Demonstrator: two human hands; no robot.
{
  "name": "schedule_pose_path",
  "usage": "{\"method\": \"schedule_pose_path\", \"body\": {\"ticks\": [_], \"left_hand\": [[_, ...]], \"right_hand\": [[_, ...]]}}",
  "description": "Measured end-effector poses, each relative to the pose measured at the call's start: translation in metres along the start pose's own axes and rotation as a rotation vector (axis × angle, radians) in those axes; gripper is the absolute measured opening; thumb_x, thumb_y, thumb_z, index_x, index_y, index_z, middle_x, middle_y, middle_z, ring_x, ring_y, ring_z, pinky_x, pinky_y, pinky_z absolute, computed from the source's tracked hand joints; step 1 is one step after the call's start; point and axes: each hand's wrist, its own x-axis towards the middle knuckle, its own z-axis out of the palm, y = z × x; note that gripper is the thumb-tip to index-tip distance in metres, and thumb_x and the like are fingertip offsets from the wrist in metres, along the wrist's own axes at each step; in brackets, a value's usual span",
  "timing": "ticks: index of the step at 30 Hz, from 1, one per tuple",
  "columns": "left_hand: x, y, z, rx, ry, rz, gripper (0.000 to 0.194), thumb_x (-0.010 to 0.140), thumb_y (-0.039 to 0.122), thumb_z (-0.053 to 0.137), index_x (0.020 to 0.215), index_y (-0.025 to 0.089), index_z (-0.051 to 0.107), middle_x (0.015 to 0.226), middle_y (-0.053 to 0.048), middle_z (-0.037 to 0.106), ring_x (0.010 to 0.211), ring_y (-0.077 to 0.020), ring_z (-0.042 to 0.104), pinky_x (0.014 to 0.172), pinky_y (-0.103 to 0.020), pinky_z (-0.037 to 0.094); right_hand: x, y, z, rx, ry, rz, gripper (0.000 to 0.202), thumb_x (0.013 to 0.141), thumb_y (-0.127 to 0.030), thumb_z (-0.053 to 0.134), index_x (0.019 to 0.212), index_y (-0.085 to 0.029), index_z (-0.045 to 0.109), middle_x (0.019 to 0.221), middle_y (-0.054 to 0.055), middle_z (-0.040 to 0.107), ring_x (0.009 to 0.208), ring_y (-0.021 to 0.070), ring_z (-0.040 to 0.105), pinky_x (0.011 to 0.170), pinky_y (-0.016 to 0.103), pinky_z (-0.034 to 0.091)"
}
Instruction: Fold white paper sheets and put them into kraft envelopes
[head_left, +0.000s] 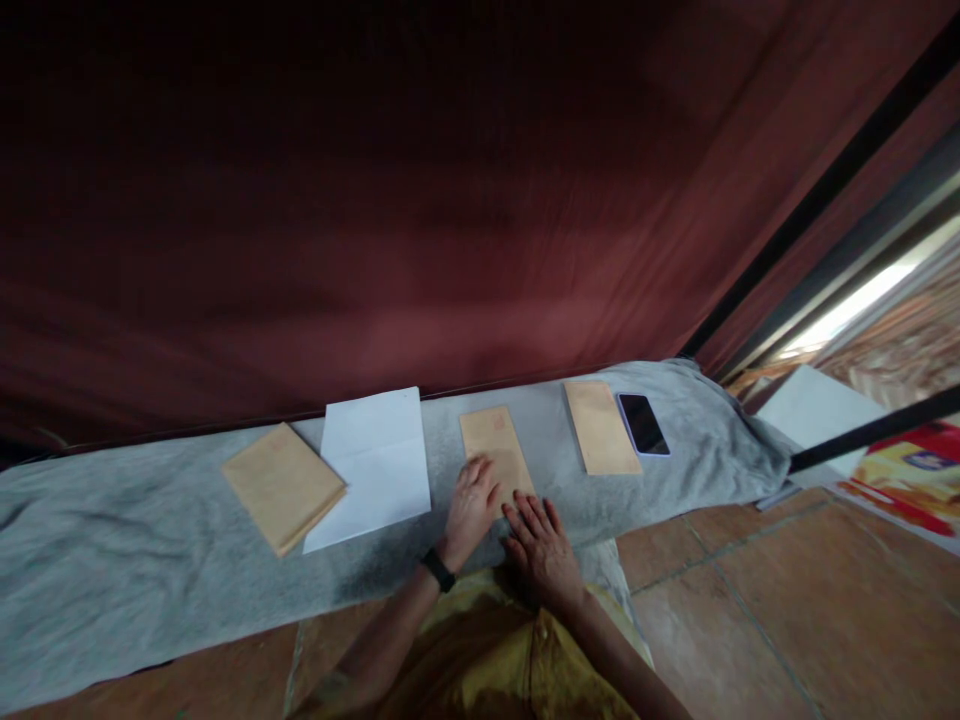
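Note:
A brown paper envelope with a small reddish mark near its top lies in front of me on the grey cloth. My left hand, with a dark band on the wrist, rests over the envelope's left side; its fingers are slightly bent and the thumb is apart. Flat beside it, my right hand has its fingers spread, the fingertips at the envelope's lower right corner. Neither hand grips anything that I can see.
Left are white paper sheets and a stack of brown envelopes overlapping them. A single brown envelope and a phone lie to the right. The narrow grey cloth surface runs along a dark red curtain.

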Motion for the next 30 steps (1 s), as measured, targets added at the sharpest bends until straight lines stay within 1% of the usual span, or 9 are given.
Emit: {"method": "schedule_pose_path", "body": {"ticks": [2, 6, 10, 14, 16, 19, 25, 28, 30], "left_hand": [[0.021, -0.002, 0.013, 0.068, -0.021, 0.107, 0.05, 0.097, 0.031, 0.042, 0.144, 0.014, 0.045, 0.152, -0.015, 0.047, 0.145, -0.0269, 0.037, 0.117, -0.047, 0.034], [0.063, -0.011, 0.033, 0.196, -0.088, 0.112, 0.057, 0.1, 0.04, 0.035, 0.152, 0.016, 0.037, 0.16, -0.011, 0.038, 0.15, -0.0256, 0.028, 0.123, -0.048, 0.022], [0.095, -0.017, 0.038, 0.234, -0.127, 0.105, 0.059, 0.1, 0.039, 0.034, 0.155, 0.017, 0.033, 0.16, -0.01, 0.038, 0.151, -0.0231, 0.025, 0.124, -0.046, 0.017], [0.111, -0.015, 0.037, 0.248, -0.145, 0.087, 0.058, 0.1, 0.033, 0.032, 0.156, 0.019, 0.029, 0.161, -0.009, 0.037, 0.151, -0.0209, 0.025, 0.124, -0.046, 0.014], [0.11, -0.014, 0.037, 0.245, -0.156, 0.104, 0.057, 0.101, 0.033, 0.03, 0.156, 0.02, 0.03, 0.16, -0.008, 0.037, 0.151, -0.02, 0.025, 0.125, -0.045, 0.013], [0.098, -0.013, 0.036, 0.239, -0.192, 0.186, 0.055, 0.102, 0.036, 0.03, 0.155, 0.02, 0.034, 0.161, -0.006, 0.037, 0.151, -0.0199, 0.025, 0.125, -0.044, 0.013], [0.054, -0.013, 0.03, 0.213, -0.262, 0.332, 0.055, 0.104, 0.04, 0.025, 0.156, 0.021, 0.031, 0.162, -0.005, 0.033, 0.151, -0.0178, 0.025, 0.125, -0.043, 0.015], [0.032, -0.01, 0.025, 0.194, -0.267, 0.369, 0.056, 0.105, 0.042, 0.023, 0.156, 0.02, 0.031, 0.162, -0.005, 0.033, 0.151, -0.0175, 0.025, 0.125, -0.042, 0.017], [0.016, -0.005, 0.021, 0.19, -0.25, 0.383, 0.057, 0.105, 0.044, 0.024, 0.156, 0.019, 0.031, 0.162, -0.007, 0.034, 0.151, -0.0179, 0.026, 0.124, -0.042, 0.019]], "right_hand": [[0.0, -0.001, 0.0, -0.005, 0.005, 0.004, 0.051, 0.103, -0.04, 0.045, 0.153, -0.03, 0.039, 0.158, 0.006, 0.04, 0.146, 0.0263, 0.036, 0.12, 0.05, 0.025], [0.0, -0.001, 0.001, -0.024, 0.005, 0.028, 0.051, 0.103, -0.041, 0.044, 0.153, -0.031, 0.039, 0.159, 0.006, 0.039, 0.146, 0.0271, 0.036, 0.119, 0.05, 0.026], [0.001, -0.001, 0.0, -0.028, 0.0, 0.036, 0.051, 0.104, -0.042, 0.043, 0.154, -0.032, 0.037, 0.16, 0.005, 0.037, 0.146, 0.0263, 0.037, 0.119, 0.049, 0.026], [0.001, -0.001, -0.001, -0.028, 0.0, 0.033, 0.052, 0.103, -0.041, 0.044, 0.154, -0.032, 0.036, 0.16, 0.005, 0.036, 0.146, 0.0264, 0.037, 0.119, 0.049, 0.026], [0.001, 0.0, 0.0, -0.027, -0.005, 0.034, 0.053, 0.103, -0.041, 0.044, 0.155, -0.031, 0.035, 0.16, 0.005, 0.036, 0.146, 0.0263, 0.036, 0.119, 0.048, 0.026], [0.001, 0.001, 0.002, -0.022, -0.006, 0.035, 0.054, 0.104, -0.041, 0.042, 0.155, -0.028, 0.034, 0.16, 0.004, 0.038, 0.146, 0.0254, 0.037, 0.121, 0.047, 0.023], [-0.001, 0.001, 0.013, -0.042, 0.058, 0.044, 0.058, 0.104, -0.039, 0.04, 0.156, -0.014, 0.032, 0.156, 0.012, 0.044, 0.145, 0.0252, 0.039, 0.121, 0.047, 0.023], [-0.002, 0.002, 0.018, -0.058, 0.078, 0.042, 0.054, 0.104, -0.035, 0.04, 0.153, -0.011, 0.038, 0.154, 0.014, 0.046, 0.145, 0.0258, 0.039, 0.121, 0.048, 0.024], [-0.004, 0.003, 0.02, -0.062, 0.08, 0.032, 0.052, 0.103, -0.032, 0.039, 0.151, -0.012, 0.041, 0.154, 0.013, 0.047, 0.145, 0.0258, 0.038, 0.121, 0.049, 0.024]]}}
